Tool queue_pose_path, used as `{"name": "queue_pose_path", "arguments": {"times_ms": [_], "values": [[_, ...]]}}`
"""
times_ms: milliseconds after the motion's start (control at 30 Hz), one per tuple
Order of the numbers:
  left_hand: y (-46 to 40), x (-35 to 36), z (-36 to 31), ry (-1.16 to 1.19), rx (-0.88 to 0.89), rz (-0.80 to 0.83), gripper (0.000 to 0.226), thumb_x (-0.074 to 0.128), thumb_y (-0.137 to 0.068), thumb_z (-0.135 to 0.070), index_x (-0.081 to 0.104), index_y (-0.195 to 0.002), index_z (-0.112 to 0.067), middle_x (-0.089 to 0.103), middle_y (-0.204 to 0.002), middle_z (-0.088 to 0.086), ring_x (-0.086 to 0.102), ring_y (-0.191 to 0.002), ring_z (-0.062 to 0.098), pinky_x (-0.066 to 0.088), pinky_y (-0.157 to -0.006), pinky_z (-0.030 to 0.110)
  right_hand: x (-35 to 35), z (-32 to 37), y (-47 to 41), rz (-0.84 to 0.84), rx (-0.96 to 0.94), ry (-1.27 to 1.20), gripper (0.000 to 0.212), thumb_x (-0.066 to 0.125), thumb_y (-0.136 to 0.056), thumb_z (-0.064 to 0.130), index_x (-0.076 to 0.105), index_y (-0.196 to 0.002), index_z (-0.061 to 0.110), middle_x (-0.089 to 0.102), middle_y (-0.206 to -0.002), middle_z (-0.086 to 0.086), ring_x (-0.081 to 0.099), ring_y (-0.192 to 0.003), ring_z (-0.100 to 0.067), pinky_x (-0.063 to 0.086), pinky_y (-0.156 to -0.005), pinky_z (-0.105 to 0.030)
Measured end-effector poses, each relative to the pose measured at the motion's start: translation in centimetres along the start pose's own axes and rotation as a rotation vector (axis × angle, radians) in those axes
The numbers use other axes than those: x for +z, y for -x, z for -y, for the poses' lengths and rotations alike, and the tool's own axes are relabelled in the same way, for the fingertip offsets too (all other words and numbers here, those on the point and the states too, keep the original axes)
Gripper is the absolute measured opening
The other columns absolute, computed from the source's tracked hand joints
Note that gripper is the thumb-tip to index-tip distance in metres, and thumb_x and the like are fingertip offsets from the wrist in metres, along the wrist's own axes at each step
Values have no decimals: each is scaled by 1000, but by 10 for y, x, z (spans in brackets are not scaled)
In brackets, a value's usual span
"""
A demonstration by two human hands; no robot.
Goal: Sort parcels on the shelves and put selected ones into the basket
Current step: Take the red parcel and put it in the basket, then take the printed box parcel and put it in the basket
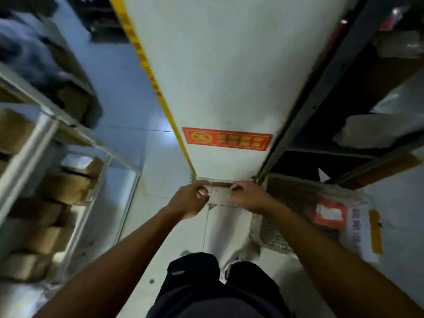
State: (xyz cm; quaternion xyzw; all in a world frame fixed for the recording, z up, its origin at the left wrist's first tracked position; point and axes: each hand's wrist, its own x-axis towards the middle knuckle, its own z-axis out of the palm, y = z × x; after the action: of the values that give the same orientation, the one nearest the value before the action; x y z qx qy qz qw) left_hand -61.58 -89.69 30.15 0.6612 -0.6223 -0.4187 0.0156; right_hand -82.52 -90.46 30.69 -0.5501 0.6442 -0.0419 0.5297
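- You hold a small flat parcel (pixel 219 194) out in front of you, low over the pale floor (pixel 137 106) at the foot of the white pillar (pixel 224 65).
- The parcel is pale, whitish grey, thin like a soft mailer; a darker reddish-brown strip runs along its far edge. The picture is blurred, so finer detail is lost.
- Its long axis runs left to right between your 2 hands, with the flat face turned up toward you.
- Your left hand (pixel 189 199) pinches the parcel's left end, fingers curled round the edge.
- Your right hand (pixel 249 195) grips the right end the same way, fingers folded over the top edge.
- No writing on the parcel can be read.
- On the pillar a red sign (pixel 227 138) carries a yellow prohibition circle at its left and yellow characters beside it, too smeared to read. A yellow strip (pixel 146 72) with dark print runs down the pillar's left corner.
- Just right of your right hand a mesh basket (pixel 286 203) sits on the floor, with a white bag (pixel 354 226) lying over its right side; the bag shows a red-framed label, blue print and a yellow tape, none legible.
- Brown cartons (pixel 68 184) fill the light metal shelves (pixel 34 138) at your left; dark shelves (pixel 321 92) with pale bundles stand at your right.
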Motion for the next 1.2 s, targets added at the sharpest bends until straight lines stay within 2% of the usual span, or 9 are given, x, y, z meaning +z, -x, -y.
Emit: {"name": "queue_pose_path", "arguments": {"times_ms": [167, 267, 400, 567, 633, 733, 867, 1133, 1200], "values": [[85, -35, 118, 211, -243, -196, 27, 59, -96, -36, 69, -115, -22, 70, -114, 0, 63, -103, 15, 44, -82, 24, 108, 100, -9, 201, -152, 208, 47, 71, -84, 39, 64, -126, 20, 66, -114, -1, 67, -97, -19, 55, -94, -36], [138, -44, 181, 358, -401, -346, 23, 60, -94, -39, 70, -110, -27, 69, -104, -6, 64, -97, 14, 45, -77, 24, 175, 155, -8, 372, -250, 453, 36, 67, -93, 38, 64, -126, 23, 66, -113, -1, 61, -96, -15, 47, -85, -26], [202, -43, 243, 549, -608, -538, 20, 61, -94, -37, 71, -108, -27, 68, -99, -4, 65, -96, 19, 51, -81, 28, 266, 208, 0, 590, -360, 637, 39, 64, -92, 39, 62, -129, 26, 66, -123, -2, 66, -105, -20, 54, -91, -34], [268, -30, 292, 796, -817, -767, 14, 64, -92, -30, 72, -102, -23, 73, -98, 3, 68, -97, 24, 51, -82, 30, 371, 251, 12, 810, -468, 829, 44, 63, -90, 42, 61, -130, 25, 68, -107, 3, 67, -98, -17, 56, -92, -36], [292, -23, 310, 864, -881, -843, 11, 64, -92, -30, 71, -99, -24, 73, -94, 3, 68, -96, 26, 50, -79, 31, 411, 262, 19, 881, -501, 877, 43, 63, -91, 39, 61, -130, 23, 70, -106, 0, 67, -92, -17, 55, -83, -33], [323, -12, 337, 964, -934, -953, 10, 62, -93, -26, 71, -96, -21, 71, -88, 3, 69, -94, 28, 52, -78, 31, 471, 271, 30, 962, -555, 919, 36, 63, -93, 34, 63, -127, 20, 71, -103, -1, 65, -82, -13, 49, -68, -25], [354, 21, 385, 1099, -993, -1076, 29, 60, -86, -36, 73, -101, -15, 73, -93, 6, 69, -92, 26, 56, -90, 45, 553, 259, 44, 1044, -562, 967, 23, 64, -93, 33, 66, -114, 25, 72, -97, 0, 71, -92, -20, 57, -82, -36], [338, 108, 540, 1319, -985, -1288, 38, 56, -79, -42, 71, -102, -15, 74, -97, 6, 69, -95, 25, 56, -90, 45, 732, 186, 8, 1085, -541, 789, 22, 59, -99, 20, 65, -120, 17, 73, -101, -3, 69, -90, -18, 54, -82, -33], [319, 131, 586, 1379, -978, -1364, 27, 58, -85, -35, 71, -101, -18, 73, -96, 3, 69, -95, 23, 56, -91, 44, 773, 166, -17, 1024, -587, 700, 21, 59, -99, 17, 64, -119, 21, 71, -106, -1, 69, -93, -15, 54, -82, -30]]}}
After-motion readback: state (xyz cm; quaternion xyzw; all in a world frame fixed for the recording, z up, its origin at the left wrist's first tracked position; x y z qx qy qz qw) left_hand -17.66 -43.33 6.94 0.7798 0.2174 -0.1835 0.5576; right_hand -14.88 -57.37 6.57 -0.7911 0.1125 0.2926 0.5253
